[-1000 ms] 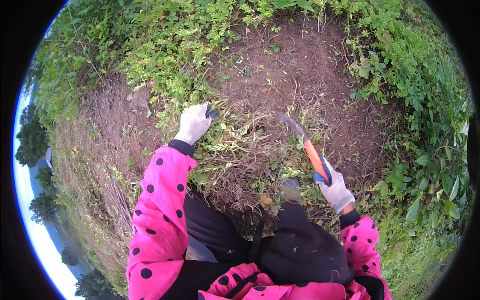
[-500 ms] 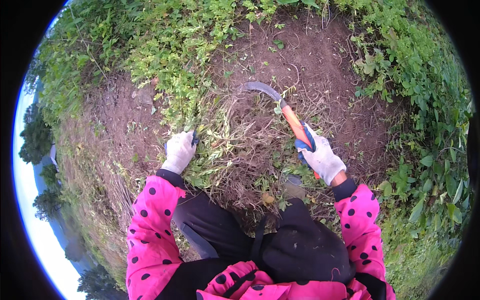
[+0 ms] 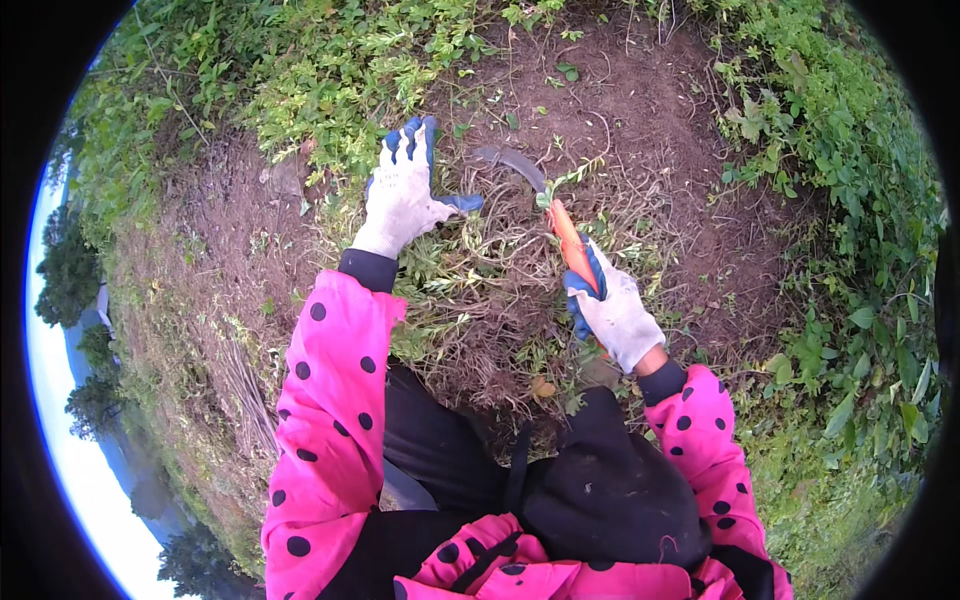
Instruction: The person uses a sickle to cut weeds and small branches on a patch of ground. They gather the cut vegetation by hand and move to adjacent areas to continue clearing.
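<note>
My right hand [image 3: 618, 308], in a white and blue work glove, is closed round the orange handle of a sickle [image 3: 568, 240]. The sickle's curved grey blade points forward and bends left over the soil. A leafy sprig hangs where blade and handle meet. My left hand [image 3: 405, 190], gloved alike, is held out with fingers spread and thumb apart, at the near edge of the standing green weeds [image 3: 350, 80]. Nothing shows in its grasp. Between my hands and my legs lies a heap of pulled weeds and roots [image 3: 490, 300].
Bare brown soil [image 3: 650, 110] stretches ahead and to the right. Dense leafy plants [image 3: 850, 210] border it on the right. A bundle of dry stalks [image 3: 245, 395] lies left of my left arm. My bent knees in dark trousers [image 3: 610, 480] are close behind the heap.
My left hand has moved forward from beside the heap, and its fingers have spread out. My right hand has shifted slightly left and forward with the sickle.
</note>
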Motion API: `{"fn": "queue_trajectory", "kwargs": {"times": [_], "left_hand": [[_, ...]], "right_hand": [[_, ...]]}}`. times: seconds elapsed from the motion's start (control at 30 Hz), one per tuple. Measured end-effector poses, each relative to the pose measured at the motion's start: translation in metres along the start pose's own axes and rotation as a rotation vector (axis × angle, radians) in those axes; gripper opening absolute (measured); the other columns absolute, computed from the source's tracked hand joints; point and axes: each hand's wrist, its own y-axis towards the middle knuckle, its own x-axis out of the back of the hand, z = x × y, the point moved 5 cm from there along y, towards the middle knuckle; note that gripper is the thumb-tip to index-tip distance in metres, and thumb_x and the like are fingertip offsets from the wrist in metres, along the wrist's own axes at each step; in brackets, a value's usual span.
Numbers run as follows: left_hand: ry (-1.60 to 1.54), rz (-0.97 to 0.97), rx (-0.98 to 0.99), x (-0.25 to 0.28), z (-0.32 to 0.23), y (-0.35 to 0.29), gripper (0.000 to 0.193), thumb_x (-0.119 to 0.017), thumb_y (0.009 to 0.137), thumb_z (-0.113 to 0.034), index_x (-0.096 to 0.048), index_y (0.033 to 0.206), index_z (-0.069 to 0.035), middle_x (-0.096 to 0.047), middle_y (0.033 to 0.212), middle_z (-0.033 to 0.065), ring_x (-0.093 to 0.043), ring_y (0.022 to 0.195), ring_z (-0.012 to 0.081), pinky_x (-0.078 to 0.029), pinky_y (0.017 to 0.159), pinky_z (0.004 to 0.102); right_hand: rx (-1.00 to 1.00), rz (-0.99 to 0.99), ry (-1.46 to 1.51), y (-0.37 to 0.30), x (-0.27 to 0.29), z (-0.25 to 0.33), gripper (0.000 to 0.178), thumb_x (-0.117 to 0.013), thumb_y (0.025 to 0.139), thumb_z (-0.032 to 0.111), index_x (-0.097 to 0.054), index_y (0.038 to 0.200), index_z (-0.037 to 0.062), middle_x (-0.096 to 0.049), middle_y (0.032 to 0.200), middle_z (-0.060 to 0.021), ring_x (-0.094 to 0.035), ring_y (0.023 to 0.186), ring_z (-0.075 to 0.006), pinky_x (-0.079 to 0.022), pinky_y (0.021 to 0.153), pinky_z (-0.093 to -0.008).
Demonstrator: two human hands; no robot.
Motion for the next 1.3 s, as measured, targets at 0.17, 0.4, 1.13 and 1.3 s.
{"fn": "queue_trajectory", "kwargs": {"times": [0.17,0.4,1.13,1.3], "left_hand": [[-0.493,0.715,0.44,-0.11,0.075,-0.006,0.134,-0.083,0.049,-0.052,-0.002,0.14,0.003,-0.026,0.139,0.029,-0.036,0.126,0.0339,-0.036,0.101,0.0367],[-0.835,0.568,0.597,-0.104,0.044,-0.016,0.048,-0.078,0.065,-0.036,-0.063,0.093,-0.002,-0.064,0.078,0.0057,-0.056,0.066,0.0151,-0.046,0.063,0.0306],[0.113,0.773,-0.177,-0.014,-0.038,-0.165,0.026,-0.06,0.066,-0.016,-0.055,0.088,-0.005,-0.061,0.077,0.0115,-0.061,0.076,0.0288,-0.048,0.067,0.0397],[0.099,0.719,-0.229,0.013,-0.053,-0.128,0.044,-0.068,0.069,-0.033,-0.055,0.098,-0.002,-0.062,0.078,0.012,-0.062,0.079,0.0307,-0.049,0.071,0.038]], "right_hand": [[0.088,-0.103,-0.041,0.008,0.007,0.019,0.061,-0.056,0.084,0.025,-0.031,0.136,0.0063,-0.059,0.089,-0.0241,-0.059,0.08,-0.0377,-0.045,0.073,-0.0445],[-0.006,-0.028,0.143,0.027,0.013,0.008,0.049,-0.055,0.084,0.019,-0.039,0.129,0.0057,-0.058,0.077,-0.0153,-0.057,0.059,-0.0245,-0.046,0.054,-0.0357],[0.111,-0.141,0.083,-0.051,0.063,-0.003,0.062,-0.057,0.082,0.015,-0.032,0.138,0.0085,-0.063,0.08,-0.0171,-0.061,0.063,-0.0269,-0.049,0.062,-0.0357],[0.443,-0.045,-0.711,0.025,0.059,0.04,0.061,-0.05,0.087,0.025,-0.023,0.14,0.0118,-0.06,0.093,-0.0179,-0.06,0.078,-0.0339,-0.048,0.067,-0.0434]]}}
